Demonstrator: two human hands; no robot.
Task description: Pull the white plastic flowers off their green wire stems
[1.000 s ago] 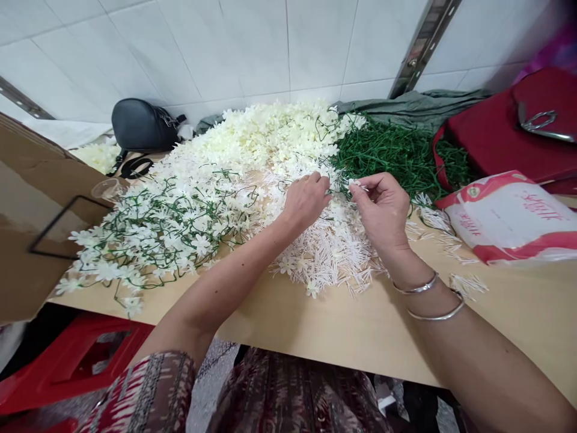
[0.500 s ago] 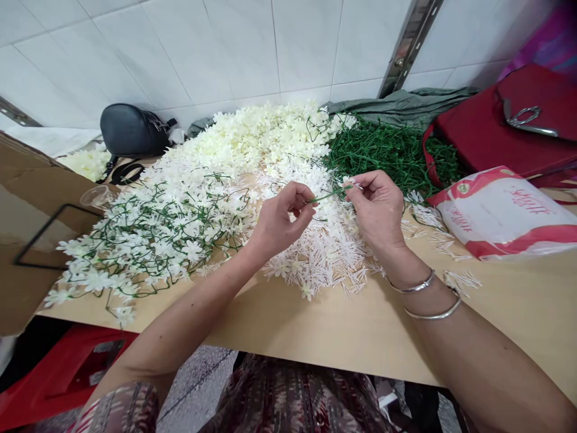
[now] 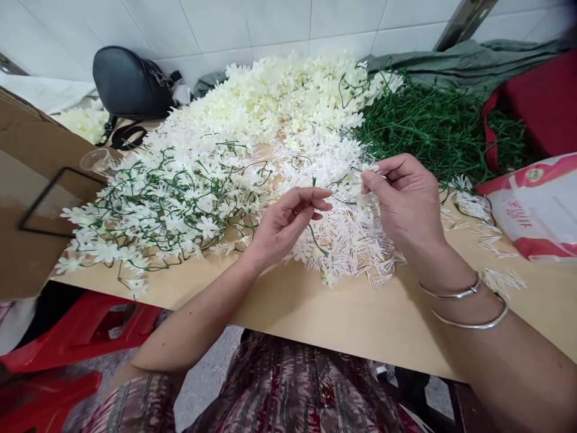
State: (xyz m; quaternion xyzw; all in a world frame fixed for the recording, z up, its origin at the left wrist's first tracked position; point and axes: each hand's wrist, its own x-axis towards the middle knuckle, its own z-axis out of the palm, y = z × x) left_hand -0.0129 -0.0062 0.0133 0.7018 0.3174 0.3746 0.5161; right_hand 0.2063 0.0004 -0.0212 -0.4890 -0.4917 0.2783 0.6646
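Observation:
My left hand [image 3: 291, 225] is over the white pile, its fingers curled toward the thumb. A thin green plastic stem [image 3: 318, 242] passes through it, one end poking up above the fingers and the other hanging below. To its right, my right hand [image 3: 406, 195] pinches a small white artificial flower [image 3: 370, 169] between thumb and forefinger. Beneath both hands lies a heap of thin white stamen-like pieces [image 3: 351, 240]. Behind it rises a pile of creamy loose petals [image 3: 274, 90]. White flowers on green stems [image 3: 171, 198] are heaped left of my left hand.
A tangle of green stems [image 3: 428, 120] lies at the back right, beside a red bag [image 3: 541, 102] and a white-and-red package [image 3: 536, 204]. A black bag [image 3: 130, 84] sits at the back left. A cardboard box [image 3: 40, 144] borders the wooden table [image 3: 342, 319] on the left.
The green stem that stretched between my hands no longer spans them. My hands have moved apart, and the left fingers have loosened a little. The view has shifted, with the right-hand bag partly out of frame.

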